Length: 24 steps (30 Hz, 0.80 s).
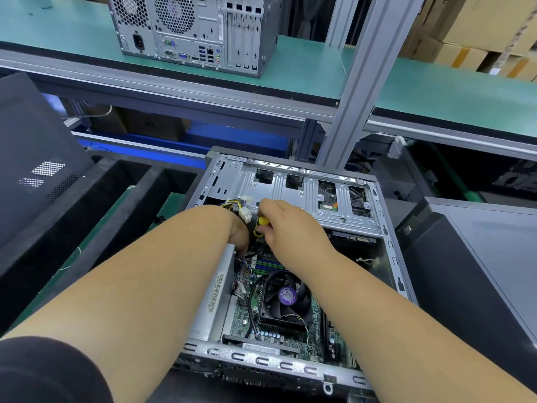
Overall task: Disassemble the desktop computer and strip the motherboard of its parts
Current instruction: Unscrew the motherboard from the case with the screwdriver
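Up close, the fingers (pixel 263 212) of the right hand (pixel 286 225) curl round a small yellow part (pixel 263 221) with a yellow wire looping below it, pinching it just beside the white connector (pixel 246 215) of a yellow-and-black cable bundle (pixel 232 203). The left hand (pixel 239 234) reaches down between the cable bundle and the grey power supply (pixel 216 289); its fingers are hidden inside the case, so I cannot tell whether they grip anything. Both forearms cross over the open desktop case (pixel 389 245), which lies on its side on the worktop (pixel 162 205) with its side panel off. Inside, the green motherboard (pixel 247 321) sits in the near part of the case, carrying a black CPU fan (pixel 286 296) with a purple label on its hub, and green memory slots (pixel 268 261) just beyond the fan, under the right wrist. A silver drive cage (pixel 293 190) spans the far part of the case. A second desktop tower (pixel 191 30) stands upright on the green shelf (pixel 436 94) above, its rear ports facing the camera. A dark panel (pixel 35 170) leans at the left, and another dark case (pixel 479 257) lies at the right. Cardboard boxes (pixel 479 33) are stacked at the far right
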Available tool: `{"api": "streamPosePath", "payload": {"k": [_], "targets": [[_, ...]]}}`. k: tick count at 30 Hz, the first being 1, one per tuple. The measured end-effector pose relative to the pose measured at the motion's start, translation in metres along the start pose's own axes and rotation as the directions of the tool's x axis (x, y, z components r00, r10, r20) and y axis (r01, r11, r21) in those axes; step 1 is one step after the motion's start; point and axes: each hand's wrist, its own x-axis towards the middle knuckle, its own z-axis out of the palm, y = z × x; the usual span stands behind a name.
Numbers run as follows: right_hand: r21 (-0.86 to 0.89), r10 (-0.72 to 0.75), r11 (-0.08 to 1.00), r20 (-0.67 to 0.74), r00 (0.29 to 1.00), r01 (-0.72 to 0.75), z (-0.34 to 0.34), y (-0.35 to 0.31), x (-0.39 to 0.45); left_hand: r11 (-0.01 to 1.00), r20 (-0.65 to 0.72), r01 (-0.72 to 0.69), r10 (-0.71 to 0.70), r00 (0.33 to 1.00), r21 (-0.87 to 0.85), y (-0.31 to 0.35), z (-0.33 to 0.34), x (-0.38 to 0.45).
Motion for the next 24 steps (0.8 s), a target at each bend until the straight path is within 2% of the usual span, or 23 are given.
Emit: {"api": "streamPosePath", "payload": {"k": [8,14,24], "targets": [[0.088,0.015,0.996,0.001,1.000,-0.015,-0.002,0.000,-0.002,0.999,-0.001,-0.030,0.030,1.000,-0.020,-0.004,-0.002,-0.005],[0.050,0.028,0.998,0.009,1.000,-0.029,-0.001,0.002,0.000,1.000,-0.013,-0.011,0.011,1.000,-0.020,-0.002,0.001,0.003],[0.108,0.050,0.993,0.019,0.999,-0.052,-0.002,0.004,-0.002,1.000,-0.002,-0.013,0.013,1.000,-0.016,-0.004,0.002,0.004]]}}
